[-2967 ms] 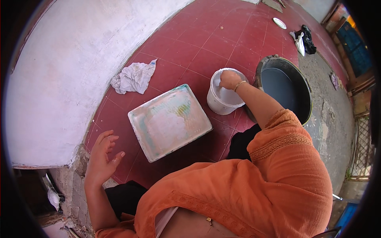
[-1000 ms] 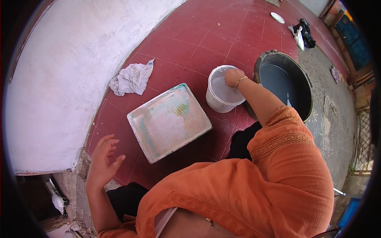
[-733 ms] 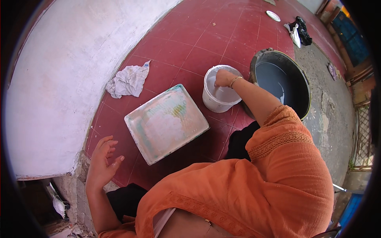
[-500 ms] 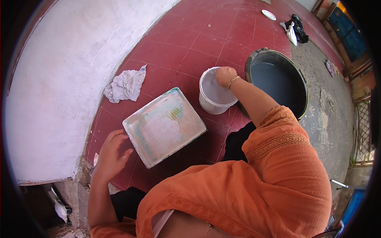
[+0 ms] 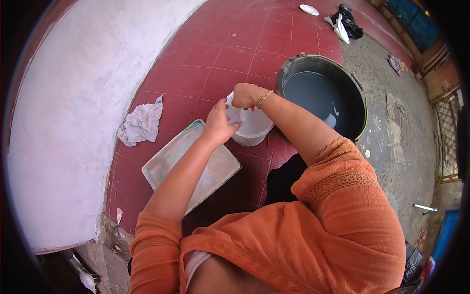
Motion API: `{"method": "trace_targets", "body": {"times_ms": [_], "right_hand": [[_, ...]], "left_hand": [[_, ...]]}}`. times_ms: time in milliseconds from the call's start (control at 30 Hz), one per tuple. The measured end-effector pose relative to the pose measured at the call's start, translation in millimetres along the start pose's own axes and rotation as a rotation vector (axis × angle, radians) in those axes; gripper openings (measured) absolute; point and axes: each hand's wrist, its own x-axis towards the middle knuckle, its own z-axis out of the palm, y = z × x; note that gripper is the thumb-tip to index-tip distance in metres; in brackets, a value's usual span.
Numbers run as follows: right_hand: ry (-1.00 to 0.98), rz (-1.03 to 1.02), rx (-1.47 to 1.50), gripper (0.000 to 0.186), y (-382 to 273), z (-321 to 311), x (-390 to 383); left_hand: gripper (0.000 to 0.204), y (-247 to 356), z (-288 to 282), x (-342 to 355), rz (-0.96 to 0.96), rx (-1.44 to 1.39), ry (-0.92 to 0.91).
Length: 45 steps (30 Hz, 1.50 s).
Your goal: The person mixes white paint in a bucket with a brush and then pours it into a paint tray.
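Observation:
My left hand [image 5: 220,123] and right hand [image 5: 245,96] meet over the white bucket [image 5: 252,134], fingers closed on a white object [image 5: 234,110], too hidden to identify, at its left rim. The bucket's milky contents show beside them. My left forearm crosses the shallow, paint-stained tray [image 5: 220,171], which lies lower left of the bucket. A large dark tub [image 5: 352,93] of grayish liquid stands just right of the bucket.
A crumpled white cloth [image 5: 139,122] lies beside the white wall [image 5: 58,122]. A small scraper-like tool [image 5: 119,218] sits lower left. Farther back are a white plate [image 5: 308,10] and black bag [image 5: 350,22] on red tiles. Cracked concrete [image 5: 394,161] runs along the right.
My left hand has risen from left of the tray to the bucket. My right hand has lifted leftward to its rim, and both now grip the white object. The view has shifted.

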Motion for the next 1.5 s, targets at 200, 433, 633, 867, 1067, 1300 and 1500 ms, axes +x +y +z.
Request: {"method": "trace_targets", "body": {"times_ms": [200, 433, 633, 867, 1067, 1300, 1500], "right_hand": [[-0.128, -0.047, 0.196, 0.029, 8, -15, -10], [0.139, 0.003, 0.827, 0.027, 85, -67, -39], [0.347, 0.427, 1.455, 0.027, 219, -51, -39], [0.532, 0.500, 1.735, 0.023, 279, -11, -38], [-0.181, -0.051, 2.000, 0.026, 269, -46, -36], [-0.237, 0.001, 1.359, 0.031, 95, -69, -52], [0.019, -0.023, 1.066, 0.026, 58, -53, -57]], "left_hand": [[0.035, 0, 31, 32, 0.024, -0.076, 0.122], [0.022, -6, 25, 29, -0.040, -0.075, 0.144], [0.026, 32, 11, 32, -0.017, -0.090, 0.098], [0.027, 58, 1, 40, 0.063, -0.055, 0.047], [0.024, 67, 11, 46, 0.115, -0.057, 0.038], [0.024, 58, 6, 43, 0.096, 0.079, 0.057], [0.016, 47, 8, 41, 0.121, 0.060, 0.122]]}}
